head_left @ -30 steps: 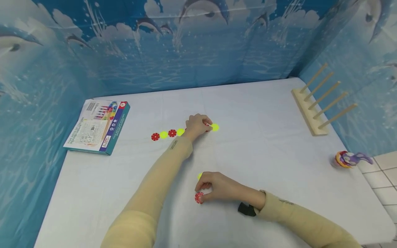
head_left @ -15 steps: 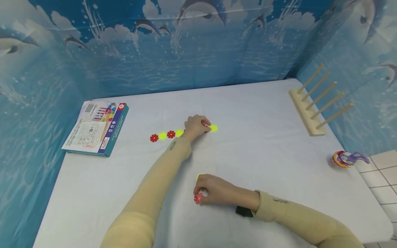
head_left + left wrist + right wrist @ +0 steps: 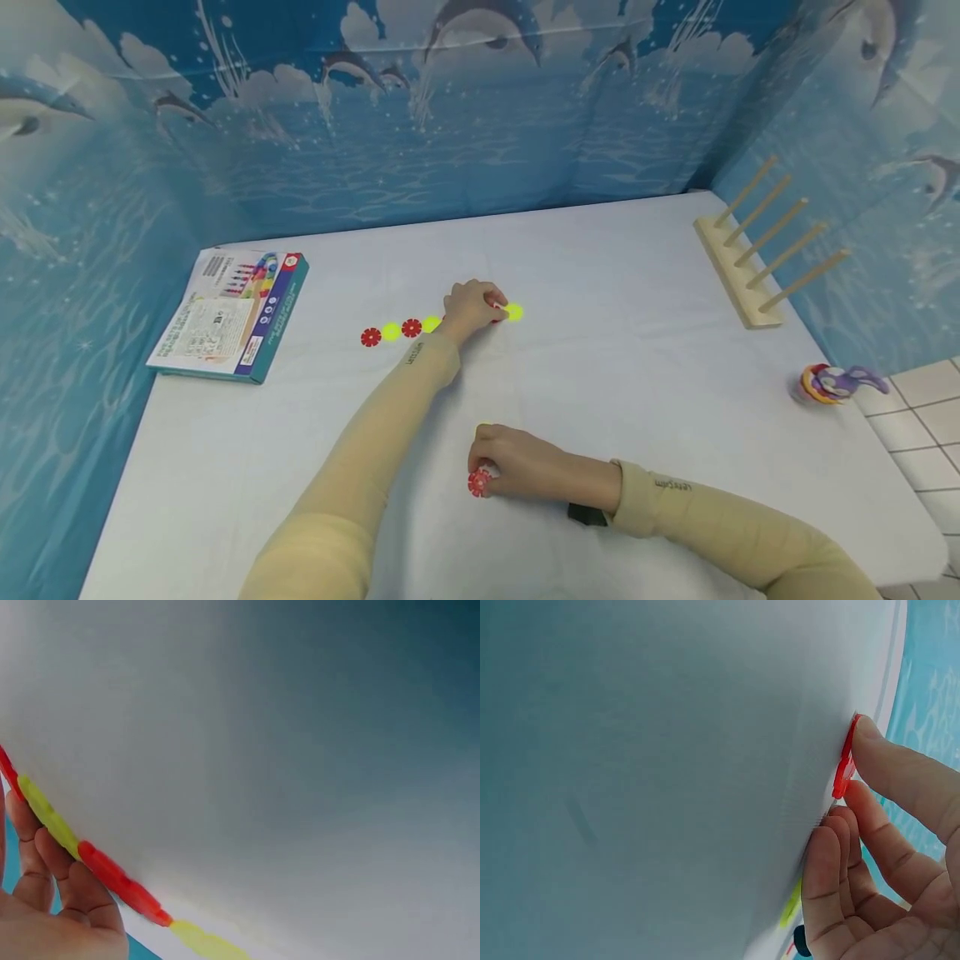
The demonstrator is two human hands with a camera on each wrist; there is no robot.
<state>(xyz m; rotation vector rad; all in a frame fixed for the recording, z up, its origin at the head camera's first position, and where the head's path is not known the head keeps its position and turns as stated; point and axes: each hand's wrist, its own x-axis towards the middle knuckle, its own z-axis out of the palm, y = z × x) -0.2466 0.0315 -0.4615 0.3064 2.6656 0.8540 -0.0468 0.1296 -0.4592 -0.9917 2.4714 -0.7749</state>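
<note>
A row of red and yellow slotted plastic discs lies on the white table, with a red disc [image 3: 371,337] at its left end and a yellow disc [image 3: 513,312] at its right end. My left hand [image 3: 468,307] reaches over the row, thumb and forefinger curled at the red disc beside that last yellow one. Its other fingers lie along a yellow disc [image 3: 49,817] and a red disc [image 3: 124,883] in the left wrist view. Nearer me, my right hand [image 3: 521,462] pinches another red disc [image 3: 844,761] between thumb and forefinger. Behind its knuckles, a yellow disc [image 3: 483,428] is mostly hidden.
At the left is a flat toy box [image 3: 228,312]. A wooden stand [image 3: 738,271] with several upright pegs is at the right, and a small purple toy [image 3: 832,383] sits near the right edge. A blue dolphin-print curtain [image 3: 450,158] borders the table.
The whole view has shifted slightly, the peg stand and purple toy sliding left in it. Both hands stay at their red discs, and the right hand's knuckles cover more of the yellow disc.
</note>
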